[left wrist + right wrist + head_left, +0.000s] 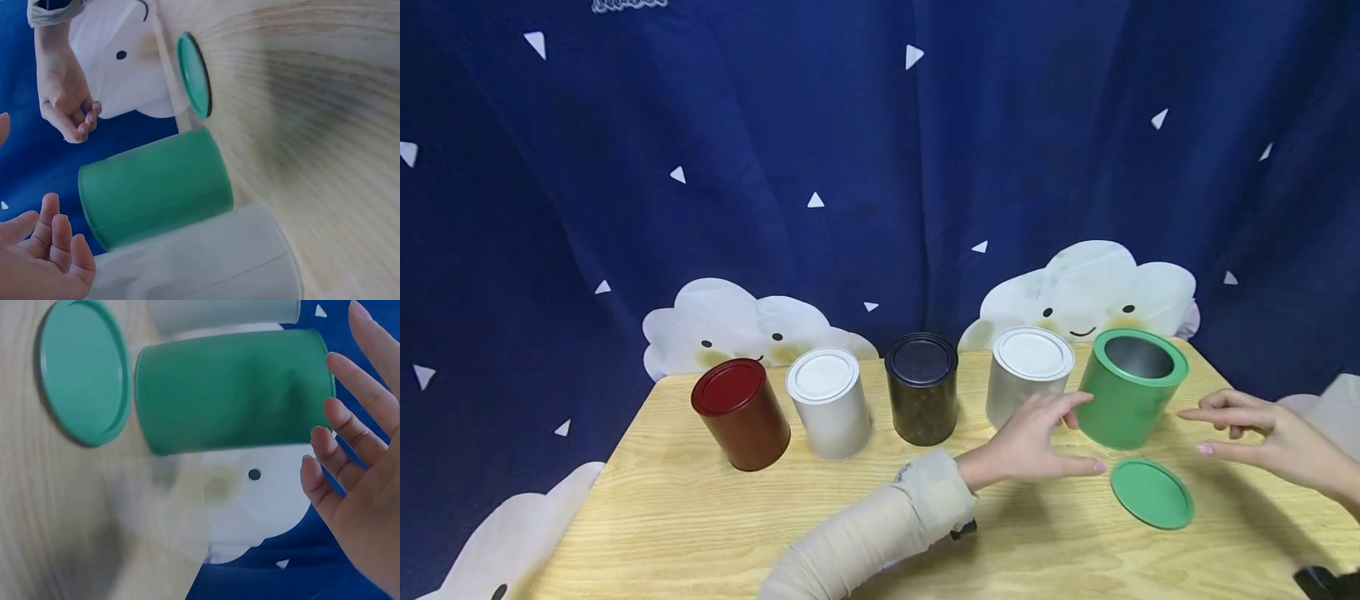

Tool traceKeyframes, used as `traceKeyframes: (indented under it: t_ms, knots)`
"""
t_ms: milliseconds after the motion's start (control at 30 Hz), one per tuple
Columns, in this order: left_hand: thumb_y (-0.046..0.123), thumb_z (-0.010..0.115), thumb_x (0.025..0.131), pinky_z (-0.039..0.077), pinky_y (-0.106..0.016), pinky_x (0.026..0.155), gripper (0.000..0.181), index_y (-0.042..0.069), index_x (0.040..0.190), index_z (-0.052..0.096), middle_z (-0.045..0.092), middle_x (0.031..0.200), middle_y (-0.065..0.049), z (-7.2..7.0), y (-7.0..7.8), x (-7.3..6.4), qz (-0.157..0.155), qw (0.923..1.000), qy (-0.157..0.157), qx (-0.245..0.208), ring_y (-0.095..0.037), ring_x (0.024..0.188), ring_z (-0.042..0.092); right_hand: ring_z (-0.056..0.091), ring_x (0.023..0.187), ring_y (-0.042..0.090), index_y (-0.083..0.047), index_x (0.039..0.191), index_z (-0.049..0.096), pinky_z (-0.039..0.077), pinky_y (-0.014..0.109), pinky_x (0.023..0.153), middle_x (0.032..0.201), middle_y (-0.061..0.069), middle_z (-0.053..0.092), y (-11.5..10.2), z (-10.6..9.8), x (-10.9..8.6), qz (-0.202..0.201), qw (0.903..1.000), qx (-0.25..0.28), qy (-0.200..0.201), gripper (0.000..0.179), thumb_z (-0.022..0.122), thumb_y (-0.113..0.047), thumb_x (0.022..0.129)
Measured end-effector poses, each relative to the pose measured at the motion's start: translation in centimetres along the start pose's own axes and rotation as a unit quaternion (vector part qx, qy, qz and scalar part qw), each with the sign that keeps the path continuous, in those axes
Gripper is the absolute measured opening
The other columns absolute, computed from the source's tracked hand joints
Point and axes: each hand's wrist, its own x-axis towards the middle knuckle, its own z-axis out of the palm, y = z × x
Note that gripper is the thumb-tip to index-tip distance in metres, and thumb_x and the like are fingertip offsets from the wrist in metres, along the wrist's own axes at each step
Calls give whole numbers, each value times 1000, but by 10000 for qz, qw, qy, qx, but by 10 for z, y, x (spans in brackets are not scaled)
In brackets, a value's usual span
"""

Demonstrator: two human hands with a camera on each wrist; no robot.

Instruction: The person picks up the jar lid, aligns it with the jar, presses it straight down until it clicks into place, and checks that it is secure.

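A green can point(1123, 408) stands uncovered at the right end of a row, its grey inside showing. Its round green lid point(1152, 493) lies flat on the table just in front of it. My left hand point(1037, 437) hovers at the can's left front, thumb and fingers spread apart with nothing between them. To the right of the can, my right hand point(1262, 429) hangs in the air, fingers loosely extended and holding nothing. The right wrist view shows the right fingers close to the upper part of the green can point(234, 394).
A light grey can with a white lid point(1028, 375) stands left of the green one, partly behind the left hand. Farther left are a black can point(922, 392), a white can point(829, 404) and a dark red can point(741, 414), all lidded, on the wooden table point(685, 533). A blue curtain hangs behind.
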Motion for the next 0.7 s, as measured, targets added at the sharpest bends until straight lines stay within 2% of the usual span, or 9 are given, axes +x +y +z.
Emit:
traceKeyframes:
  t_ms: [133, 333, 500, 633, 700]
  knots:
    - [38, 73, 74, 29, -8, 76, 75, 10, 135, 40, 50, 91, 11, 7, -1, -1, -66, 9999, -148, 41, -1, 89, 44, 43, 74, -1, -16, 98, 70, 30, 19, 56, 98, -16, 49, 7, 2, -9, 64, 10000, 7, 21, 47, 78, 6, 58]
    - [42, 73, 74, 28, -10, 78, 79, 12, 137, 37, 51, 94, 12, 19, 0, 2, -138, 9990, -413, 115, 2, 90, 44, 40, 88, -5, -16, 98, 70, 31, 15, 62, 102, -15, 46, 20, 9, -22, -180, 9998, -82, -41, 52, 80, 5, 52]
    - [48, 72, 72, 27, -8, 74, 83, 17, 139, 35, 52, 101, 13, 31, 2, 8, -301, 9945, -892, 453, 4, 91, 43, 36, 96, -4, -12, 103, 67, 29, 22, 59, 108, -13, 43, 31, 19, -32, -407, 9982, 45, -429, 56, 81, 4, 52]
    - [52, 71, 71, 27, -6, 71, 86, 18, 140, 32, 53, 109, 11, 42, 2, 14, -332, 9866, -1391, 792, 6, 94, 43, 31, 101, -5, -10, 113, 62, 27, 24, 59, 116, -14, 35, 38, 25, -41, -139, 9958, 215, -878, 58, 79, 1, 58]
    - [52, 71, 71, 28, -6, 72, 87, 17, 141, 32, 53, 111, 10, 48, 1, 17, -288, 9838, -1543, 864, 6, 94, 44, 29, 102, -4, -6, 120, 57, 29, 20, 64, 117, -11, 32, 41, 28, -46, -58, 9926, 451, -1125, 64, 78, 1, 60]
